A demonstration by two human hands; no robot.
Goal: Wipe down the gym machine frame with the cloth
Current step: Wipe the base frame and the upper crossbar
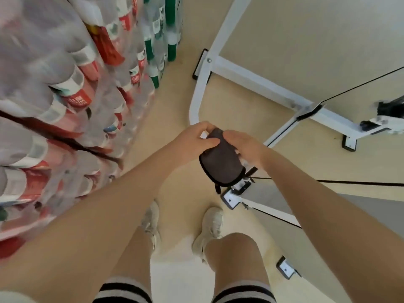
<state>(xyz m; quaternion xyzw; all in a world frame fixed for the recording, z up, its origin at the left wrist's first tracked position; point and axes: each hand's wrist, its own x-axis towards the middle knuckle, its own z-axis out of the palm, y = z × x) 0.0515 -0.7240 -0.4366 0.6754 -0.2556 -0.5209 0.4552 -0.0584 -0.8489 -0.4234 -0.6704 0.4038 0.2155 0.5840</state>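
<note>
**Between both hands, a soft cloth held over the machine frame**

Above the pale floor (273,51), the dark grey cloth (220,162) hangs between the two hands at about waist height, folded or bunched with a darker stitched edge at the bottom. The left hand (196,142) pinches its upper end, thumb across the fabric, while the right hand (244,145) curls around the top from the other side. It looks light and limp, likely to drape and fold, so it is best bunched into a pad in one palm; nothing about it suggests slip or fragility.

The white gym machine frame (251,78) runs in painted steel tubes just ahead and to the right, stiff and smooth, with bolted feet on black pads and thin black cables (360,85) stretched across; a cloth could snag on these. Stacked packs of bottled water (72,84) crowd the left side, leaving a narrow standing space for the white shoes (209,226)
</note>
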